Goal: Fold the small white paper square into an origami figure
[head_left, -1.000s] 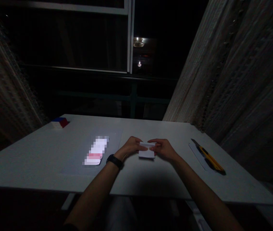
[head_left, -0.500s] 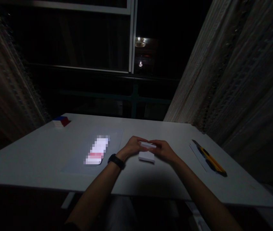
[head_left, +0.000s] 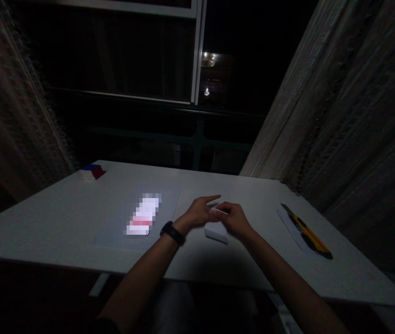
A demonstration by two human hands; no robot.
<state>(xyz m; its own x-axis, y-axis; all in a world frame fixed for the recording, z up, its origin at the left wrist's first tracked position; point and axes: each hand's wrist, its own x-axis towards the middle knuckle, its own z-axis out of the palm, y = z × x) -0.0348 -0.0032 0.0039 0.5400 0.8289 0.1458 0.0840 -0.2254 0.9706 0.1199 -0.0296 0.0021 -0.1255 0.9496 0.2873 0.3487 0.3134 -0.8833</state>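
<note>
A small folded white paper piece (head_left: 215,231), perhaps a small box, lies near the middle of the white table (head_left: 190,260). My right hand (head_left: 235,217) pinches its upper part between thumb and bent fingers. Against its upper left side rests my left hand (head_left: 198,212), forefinger stretched out and away from the thumb, which is close to the right fingertips. Some left fingers are hidden, and dim light blurs the contact. A dark watch (head_left: 172,232) is on the left wrist.
On the left, a lit phone (head_left: 143,215) with a pixelated screen lies on a pale sheet (head_left: 114,239). A puzzle cube (head_left: 92,171) sits at the far left corner. To the right, a yellow and black utility knife (head_left: 308,234) lies over white paper (head_left: 289,227). Curtains (head_left: 284,102) hang behind.
My left forefinger has lifted off the paper and straightened. The right fingers have curled closer over its upper part. The whole view has shifted slightly.
</note>
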